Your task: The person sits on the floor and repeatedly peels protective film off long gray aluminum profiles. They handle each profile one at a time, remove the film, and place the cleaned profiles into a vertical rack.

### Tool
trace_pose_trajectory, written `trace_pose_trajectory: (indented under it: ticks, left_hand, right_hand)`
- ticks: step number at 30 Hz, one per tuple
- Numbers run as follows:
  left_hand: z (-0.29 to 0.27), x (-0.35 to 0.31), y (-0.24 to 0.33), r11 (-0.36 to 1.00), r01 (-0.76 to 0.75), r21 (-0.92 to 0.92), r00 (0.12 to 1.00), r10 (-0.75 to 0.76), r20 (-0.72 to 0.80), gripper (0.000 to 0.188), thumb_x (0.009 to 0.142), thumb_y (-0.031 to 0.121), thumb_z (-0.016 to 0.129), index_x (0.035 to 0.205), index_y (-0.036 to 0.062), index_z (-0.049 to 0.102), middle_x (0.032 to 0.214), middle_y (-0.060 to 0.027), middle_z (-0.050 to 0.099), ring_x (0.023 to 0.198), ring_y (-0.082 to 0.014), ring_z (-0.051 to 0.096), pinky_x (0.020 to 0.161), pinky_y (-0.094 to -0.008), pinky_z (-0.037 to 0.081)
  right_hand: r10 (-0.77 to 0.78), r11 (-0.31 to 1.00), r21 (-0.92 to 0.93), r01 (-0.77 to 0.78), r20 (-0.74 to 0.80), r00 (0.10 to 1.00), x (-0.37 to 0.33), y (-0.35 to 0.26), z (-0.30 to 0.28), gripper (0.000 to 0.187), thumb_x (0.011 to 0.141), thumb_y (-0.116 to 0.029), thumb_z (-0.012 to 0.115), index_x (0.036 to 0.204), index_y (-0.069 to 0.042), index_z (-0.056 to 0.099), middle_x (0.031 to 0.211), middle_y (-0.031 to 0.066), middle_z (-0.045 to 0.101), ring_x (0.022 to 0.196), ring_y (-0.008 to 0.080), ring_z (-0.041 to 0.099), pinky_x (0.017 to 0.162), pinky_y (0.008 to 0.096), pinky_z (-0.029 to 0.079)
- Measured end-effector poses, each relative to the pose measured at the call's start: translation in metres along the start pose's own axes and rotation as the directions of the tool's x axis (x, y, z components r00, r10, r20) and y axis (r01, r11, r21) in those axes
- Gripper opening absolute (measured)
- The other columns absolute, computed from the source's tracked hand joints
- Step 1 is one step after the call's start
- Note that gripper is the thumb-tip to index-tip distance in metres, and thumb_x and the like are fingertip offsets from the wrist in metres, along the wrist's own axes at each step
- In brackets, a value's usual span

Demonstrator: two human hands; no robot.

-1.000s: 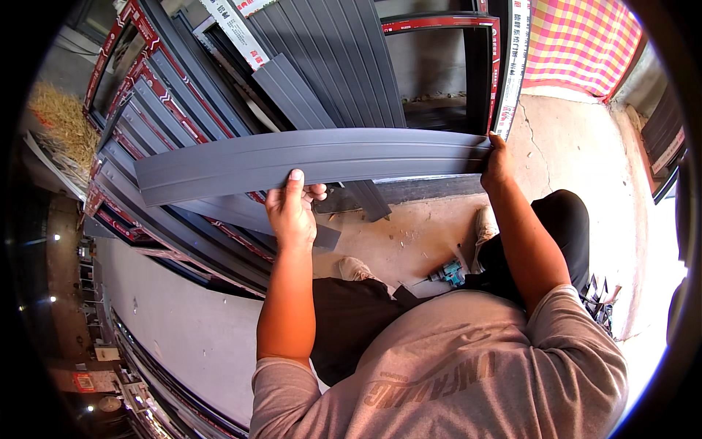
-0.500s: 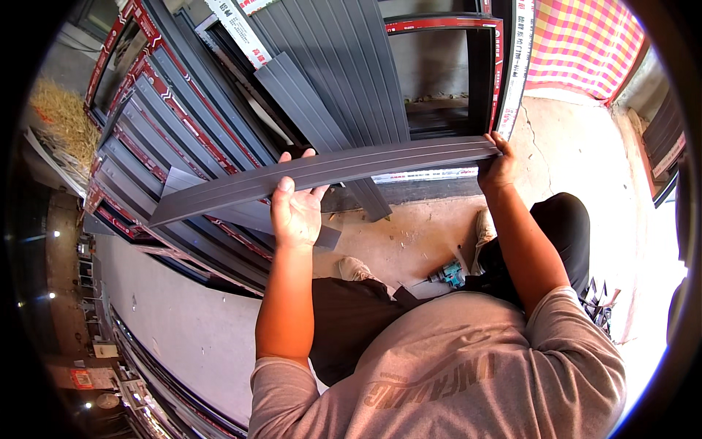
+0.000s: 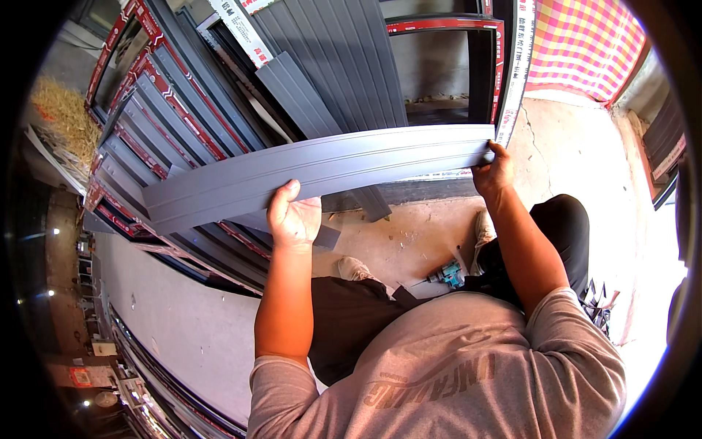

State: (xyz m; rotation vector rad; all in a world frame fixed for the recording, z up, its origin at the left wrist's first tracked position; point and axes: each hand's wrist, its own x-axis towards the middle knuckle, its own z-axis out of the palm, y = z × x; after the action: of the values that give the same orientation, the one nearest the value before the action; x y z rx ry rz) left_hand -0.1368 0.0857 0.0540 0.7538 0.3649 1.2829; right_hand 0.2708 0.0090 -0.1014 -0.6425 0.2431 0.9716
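Observation:
A long grey grooved panel strip [image 3: 380, 157] is held up across the view, its broad face turned toward me. My left hand [image 3: 294, 218] grips its lower edge left of the middle, thumb on the near face and the other fingers hidden behind. At the strip's right end, my right hand [image 3: 496, 170] holds the corner, thumb in front. Behind the strip stands a grey ribbed door panel [image 3: 329, 66], with a narrower grey strip [image 3: 303, 91] leaning over it.
Stacked grey frames with red tape [image 3: 175, 95] lean at left. A dark frame [image 3: 482, 73] stands behind the strip's right end. On the floor by my feet lies a teal cordless drill [image 3: 447, 274]. A checked pink-yellow cloth [image 3: 581, 47] hangs at the upper right.
The panel strip has been tilted about its length, so its broad grooved face now shows instead of a narrow, foreshortened one. Both hands keep hold, with the left fingers now behind it.

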Motion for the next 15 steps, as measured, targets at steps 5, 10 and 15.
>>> trace_pose_trajectory:
  ticks: [5, 10, 15]
  left_hand:
    - [0.003, -0.002, 0.002, 1.0, -0.014, 0.014, 1.0, 0.014, -0.001, 0.049, 0.088, 0.008, 0.064, 0.137, 0.0063, 0.063, 0.137, -0.0078, 0.067, 0.134, -0.0285, 0.058, 0.12, -0.0508, 0.039]
    - [0.013, -0.009, 0.004, 0.976, -0.078, 0.206, 0.997, 0.072, 0.037, 0.068, 0.085, 0.014, 0.065, 0.151, 0.0033, 0.051, 0.146, -0.0105, 0.06, 0.139, -0.0286, 0.054, 0.122, -0.0495, 0.037]
    - [0.017, -0.007, -0.002, 0.898, -0.232, 0.375, 0.952, 0.129, 0.278, 0.102, 0.082, 0.028, 0.081, 0.166, 0.0067, 0.027, 0.161, -0.0204, 0.046, 0.142, -0.026, 0.049, 0.124, -0.0463, 0.031]
  right_hand:
    - [-0.004, 0.92, -0.386, -0.063, -0.169, 0.986, -0.001, 0.002, -0.007, 0.019, 0.095, -0.028, 0.073, 0.107, -0.014, 0.068, 0.099, 0.0052, 0.065, 0.09, 0.02, 0.062, 0.081, 0.0378, 0.053]
    - [-0.116, 0.732, -0.681, -0.037, -0.178, 0.977, -0.012, 0.016, -0.007, 0.023, 0.095, -0.03, 0.075, 0.111, -0.015, 0.07, 0.086, 0.0038, 0.062, 0.067, 0.0165, 0.057, 0.055, 0.0309, 0.048]
    - [0.022, 0.682, -0.729, -0.066, -0.07, 0.997, -0.011, 0.015, -0.024, 0.01, 0.096, -0.029, 0.071, 0.099, -0.02, 0.069, 0.073, -0.0035, 0.056, 0.056, 0.0096, 0.048, 0.046, 0.0249, 0.032]
